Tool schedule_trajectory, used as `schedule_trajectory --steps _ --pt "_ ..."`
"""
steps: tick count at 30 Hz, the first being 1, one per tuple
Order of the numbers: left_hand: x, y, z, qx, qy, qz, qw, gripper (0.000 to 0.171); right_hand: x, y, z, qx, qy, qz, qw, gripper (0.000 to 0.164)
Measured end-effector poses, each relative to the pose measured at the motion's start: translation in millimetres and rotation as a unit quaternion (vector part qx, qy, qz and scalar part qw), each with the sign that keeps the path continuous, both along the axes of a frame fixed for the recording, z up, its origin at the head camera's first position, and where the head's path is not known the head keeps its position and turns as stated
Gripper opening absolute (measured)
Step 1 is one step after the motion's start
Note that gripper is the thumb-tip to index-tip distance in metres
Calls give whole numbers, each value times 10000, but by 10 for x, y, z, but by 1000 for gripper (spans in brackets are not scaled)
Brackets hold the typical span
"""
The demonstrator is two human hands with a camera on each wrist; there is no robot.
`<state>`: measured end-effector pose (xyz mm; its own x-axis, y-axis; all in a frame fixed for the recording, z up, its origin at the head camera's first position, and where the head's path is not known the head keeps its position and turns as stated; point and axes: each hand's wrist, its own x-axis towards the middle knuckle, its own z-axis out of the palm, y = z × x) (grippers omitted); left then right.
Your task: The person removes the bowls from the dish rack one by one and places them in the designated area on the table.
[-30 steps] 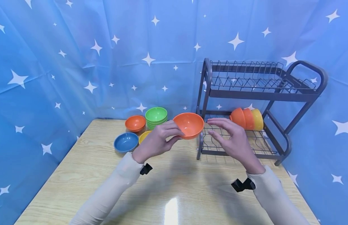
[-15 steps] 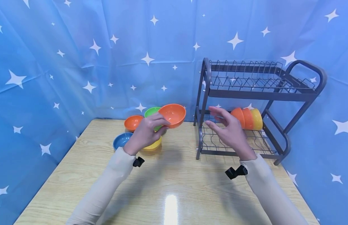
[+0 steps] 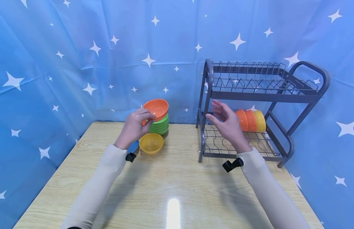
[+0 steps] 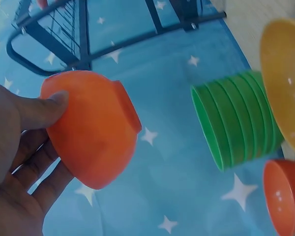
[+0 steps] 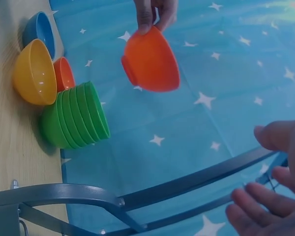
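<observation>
My left hand [image 3: 136, 125] pinches the rim of an orange bowl [image 3: 157, 108] between thumb and fingers. That bowl is in the air, tilted, above a stack of several green bowls [image 3: 161, 127]; the left wrist view shows it apart from the stack. A yellow bowl [image 3: 151, 143] stands just in front of the stack. A blue bowl [image 3: 133, 146] is partly covered by my left hand and wrist. Another orange bowl [image 5: 64, 74] sits beside the stack, almost wholly hidden in the head view. My right hand [image 3: 227, 122] is in front of the rack, fingers spread and holding nothing.
A dark two-tier dish rack [image 3: 265, 95] stands at the right of the wooden table [image 3: 177, 178]. On its lower tier, two orange bowls [image 3: 246, 121] and a yellow bowl [image 3: 260, 121] lie nested on their sides. A blue star-patterned curtain [image 3: 119, 79] hangs behind.
My left hand has carried the orange bowl leftward and slightly up, from beside the rack to above the green stack. My right hand has shifted a little left and up, staying by the rack.
</observation>
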<state>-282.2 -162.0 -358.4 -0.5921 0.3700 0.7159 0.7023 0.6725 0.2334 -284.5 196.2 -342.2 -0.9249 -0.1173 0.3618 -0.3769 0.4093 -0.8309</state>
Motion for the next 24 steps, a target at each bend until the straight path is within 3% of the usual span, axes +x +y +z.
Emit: schedule_trajectory --steps 7,17,24 --pt "-115 -224 -12 92 -216 370 9990 12 -107 -31 -16 -251 -138 -37 9996 63" --pt "-314 -509 -89 152 -441 835 9954 12 -199 -87 -26 -266 -181 -584 9978 45" --pt "-420 -670 -185 50 -972 1321 9865 14 -249 -131 3 -177 -210 -730 9970 39"
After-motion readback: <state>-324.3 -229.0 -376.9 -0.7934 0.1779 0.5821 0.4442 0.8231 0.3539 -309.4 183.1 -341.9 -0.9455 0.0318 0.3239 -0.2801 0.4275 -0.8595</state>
